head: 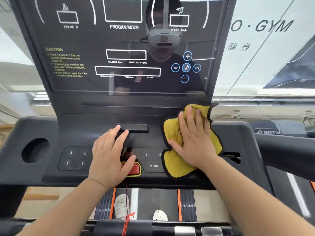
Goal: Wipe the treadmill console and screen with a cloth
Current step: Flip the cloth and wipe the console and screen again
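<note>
Console point(102, 120) wiping is the step in hand: the right hand point(196, 142) presses the yellow cloth point(175, 164) flat, fingers spread, on the panel's right side, while the left hand point(109, 155) rests open by the red stop button point(134, 169). The screen point(85, 40) above probably comes next, needing an upward reach.

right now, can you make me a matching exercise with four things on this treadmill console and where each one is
Things:
1. cloth
2. left hand
3. cup hole
4. music button

Places:
A. far left end of the console
B. under the right hand, right of the mode button
C. on the screen, between the plus and minus signs
D. flat on the middle of the console, partly over the red stop button

Pairs: 1-B, 2-D, 3-A, 4-C
</note>
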`<state>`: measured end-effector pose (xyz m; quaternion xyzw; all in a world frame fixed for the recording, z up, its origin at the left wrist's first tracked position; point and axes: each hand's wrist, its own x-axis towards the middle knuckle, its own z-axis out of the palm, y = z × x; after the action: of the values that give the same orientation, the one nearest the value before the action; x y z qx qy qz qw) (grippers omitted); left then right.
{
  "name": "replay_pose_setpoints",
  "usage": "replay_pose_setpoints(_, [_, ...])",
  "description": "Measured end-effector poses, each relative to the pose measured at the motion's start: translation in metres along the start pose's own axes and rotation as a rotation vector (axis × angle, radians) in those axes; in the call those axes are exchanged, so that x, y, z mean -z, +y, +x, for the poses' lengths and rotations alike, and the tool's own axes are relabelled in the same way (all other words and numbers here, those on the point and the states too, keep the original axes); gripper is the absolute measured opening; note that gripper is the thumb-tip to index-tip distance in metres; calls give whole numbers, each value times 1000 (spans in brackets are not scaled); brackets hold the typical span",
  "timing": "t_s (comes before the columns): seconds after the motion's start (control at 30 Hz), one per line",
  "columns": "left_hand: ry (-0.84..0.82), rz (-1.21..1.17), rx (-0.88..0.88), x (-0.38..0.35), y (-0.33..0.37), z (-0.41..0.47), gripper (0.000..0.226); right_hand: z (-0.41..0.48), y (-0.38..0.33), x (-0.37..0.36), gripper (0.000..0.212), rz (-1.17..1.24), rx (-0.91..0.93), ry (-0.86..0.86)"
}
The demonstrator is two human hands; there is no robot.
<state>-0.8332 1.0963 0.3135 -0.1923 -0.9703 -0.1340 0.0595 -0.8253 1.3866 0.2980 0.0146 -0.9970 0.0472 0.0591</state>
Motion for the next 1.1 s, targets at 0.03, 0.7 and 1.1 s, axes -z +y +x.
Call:
replay_pose_setpoints(0.03, [5, 6, -9, 0, 1, 0, 71, -9, 6, 0, 99, 12, 20, -23])
replay_pose_setpoints(0.7, [271, 43, -149, 25, 43, 81, 71, 38, 9, 2, 133, -143, 17, 205])
replay_pose_setpoints(1.1, [525, 134, -163, 57, 47, 156, 73, 115, 34, 75, 94, -219, 192, 475])
